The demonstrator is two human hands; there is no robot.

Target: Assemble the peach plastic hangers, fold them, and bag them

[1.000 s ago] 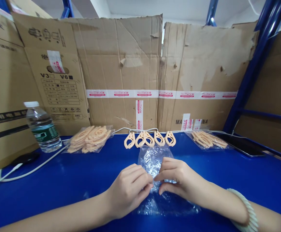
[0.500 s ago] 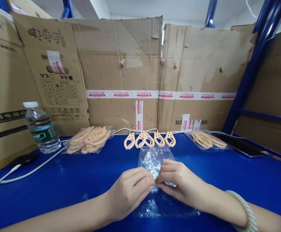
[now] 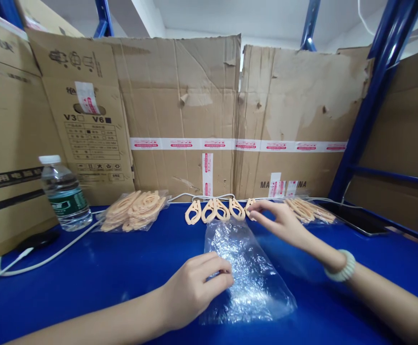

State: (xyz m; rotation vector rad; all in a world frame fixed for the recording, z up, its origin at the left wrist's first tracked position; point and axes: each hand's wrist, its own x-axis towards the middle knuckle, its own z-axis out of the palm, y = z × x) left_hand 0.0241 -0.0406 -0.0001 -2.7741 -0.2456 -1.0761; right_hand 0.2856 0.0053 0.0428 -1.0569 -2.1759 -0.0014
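Observation:
A clear plastic bag (image 3: 255,282) lies flat on the blue tabletop in front of me. My left hand (image 3: 203,287) rests over its left side, thumb and fingertips closed together, seemingly pinching the film. Beyond the bag stands a row of several beige folding hangers, among them one at the left end (image 3: 193,212) and one (image 3: 236,210) nearer the right. My right hand (image 3: 278,220) reaches to the row's right end. Its thumb and fingertips close on the last folding hanger (image 3: 249,211), partly covering it.
Bagged beige hangers (image 3: 133,211) lie at the back left, with another bagged bundle (image 3: 312,211) at the back right. A water bottle (image 3: 65,196) and a black device with a white cable (image 3: 38,238) are at left. A phone (image 3: 354,218) lies right; cardboard (image 3: 180,115) walls the back.
My right hand has left the bag and moved forward and right to the last hanger. My left hand stays over the bag, which shows more fully now.

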